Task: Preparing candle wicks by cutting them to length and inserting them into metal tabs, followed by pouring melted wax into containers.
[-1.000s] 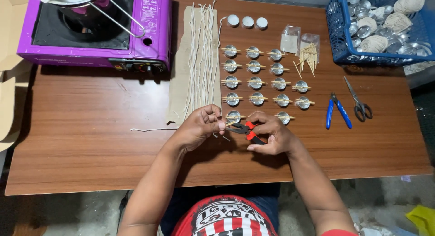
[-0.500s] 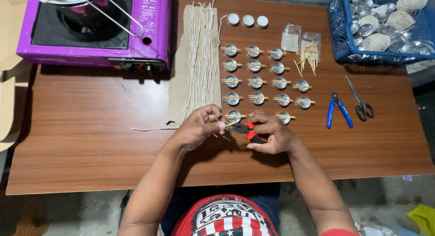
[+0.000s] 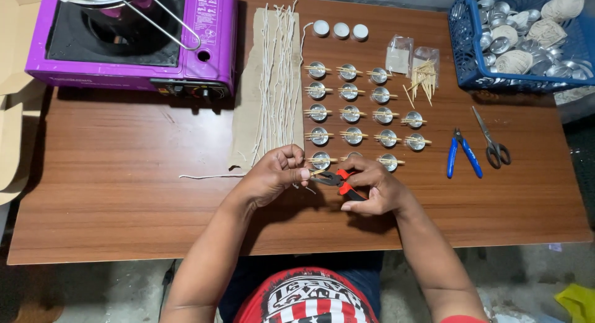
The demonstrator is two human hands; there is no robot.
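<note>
Two hands meet over the near middle of the brown table [image 3: 124,174], just at 6 o'clock from the rows of small metal cups [image 3: 351,114]. The right hand [image 3: 377,185] is clenched around the red-and-black handles of a pair of pliers [image 3: 334,179], nose pointing toward 9 o'clock. The left hand [image 3: 273,173] is curled, its thumb and forefinger pinched on a short piece of white wick [image 3: 305,185] held right at the plier tips; whether a metal tab sits between the jaws is too small to tell.

To crimp well, it seems best to keep the wick straight and centred in the nose, squeeze firmly once, and keep the pinching fingertips just clear of the jaws.

Both forearms come in from 6 o'clock and angle inward, wrists low near the table, knuckles up. More cut wicks lie on a strip of cardboard [image 3: 248,112] at 11 o'clock from the hands; blue-handled cutters [image 3: 462,152] and scissors [image 3: 491,140] rest well apart at 3 o'clock.
</note>
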